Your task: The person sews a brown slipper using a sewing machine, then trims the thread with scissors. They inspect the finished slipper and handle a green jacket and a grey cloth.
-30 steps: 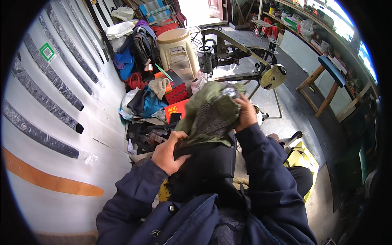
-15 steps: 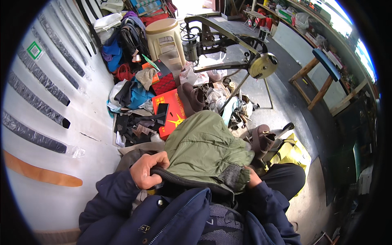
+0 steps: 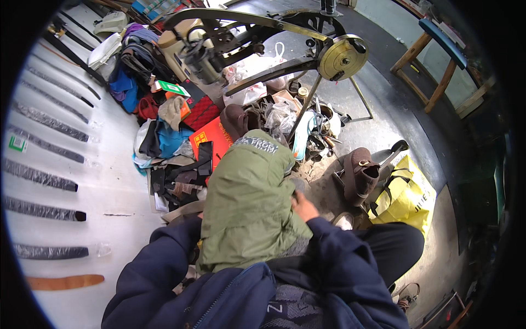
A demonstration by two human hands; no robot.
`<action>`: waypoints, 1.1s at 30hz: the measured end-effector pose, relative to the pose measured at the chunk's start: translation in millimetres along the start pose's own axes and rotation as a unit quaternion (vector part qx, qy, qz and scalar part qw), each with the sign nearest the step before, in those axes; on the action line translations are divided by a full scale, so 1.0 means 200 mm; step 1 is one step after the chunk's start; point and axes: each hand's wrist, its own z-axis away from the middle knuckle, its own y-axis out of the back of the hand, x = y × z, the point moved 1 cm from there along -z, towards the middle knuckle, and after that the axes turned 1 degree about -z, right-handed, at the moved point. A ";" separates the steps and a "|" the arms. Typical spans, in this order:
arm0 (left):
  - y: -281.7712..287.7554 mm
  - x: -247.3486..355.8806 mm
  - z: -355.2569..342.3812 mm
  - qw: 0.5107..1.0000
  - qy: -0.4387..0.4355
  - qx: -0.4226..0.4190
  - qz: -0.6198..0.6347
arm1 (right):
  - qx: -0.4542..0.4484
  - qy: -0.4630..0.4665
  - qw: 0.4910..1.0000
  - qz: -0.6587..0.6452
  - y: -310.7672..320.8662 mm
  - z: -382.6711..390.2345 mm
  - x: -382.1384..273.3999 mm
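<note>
A green jacket [image 3: 246,203] with dark ribbed trim in the earlier view lies spread across my lap, with pale lettering near its far end. My right hand [image 3: 302,207] is at the jacket's right edge, its fingers bent in against the cloth and closed on it. My left sleeve runs in behind the jacket's left side. Only a sliver of my left hand [image 3: 201,215] shows there, and its fingers are hidden by the cloth.
Ahead stands a hand-cranked sewing machine [image 3: 342,57] on thin legs. Brown shoes [image 3: 361,175] and a yellow bag [image 3: 408,197] sit to the right. Left of the jacket are a red box [image 3: 211,140] and piled cloth [image 3: 170,142]. Wrapped strips [image 3: 46,208] lie on a white surface.
The jacket has been turned over, so the lettered side now faces up. My left hand has gone from its dark hem to behind the cloth. My right hand moved farther forward, and the view shifted.
</note>
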 end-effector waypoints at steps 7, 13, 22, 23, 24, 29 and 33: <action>-0.01 -0.16 -0.14 0.983 0.118 0.087 -0.114 | -0.195 0.011 0.902 -0.384 -0.36 0.01 0.19; 0.28 -0.19 0.17 0.952 0.164 0.163 -0.202 | -0.078 -0.128 0.950 -0.274 -0.15 0.12 -0.09; 0.54 0.54 1.09 0.829 0.091 0.247 -0.494 | -0.126 -0.204 0.969 0.051 0.42 0.36 -0.46; 0.48 0.64 1.19 0.836 0.113 0.194 -0.501 | -0.193 -0.205 0.958 0.053 0.41 0.41 -0.47; 0.41 0.72 1.28 0.844 0.142 0.147 -0.497 | -0.256 -0.204 0.944 0.052 0.37 0.47 -0.49; -0.02 0.76 1.50 0.823 0.295 -0.080 -0.478 | -0.400 -0.049 0.893 -0.201 -0.05 0.78 -0.56; -0.09 0.64 1.42 0.861 0.264 -0.070 -0.428 | -0.337 -0.148 0.857 -0.361 -0.26 0.84 -0.48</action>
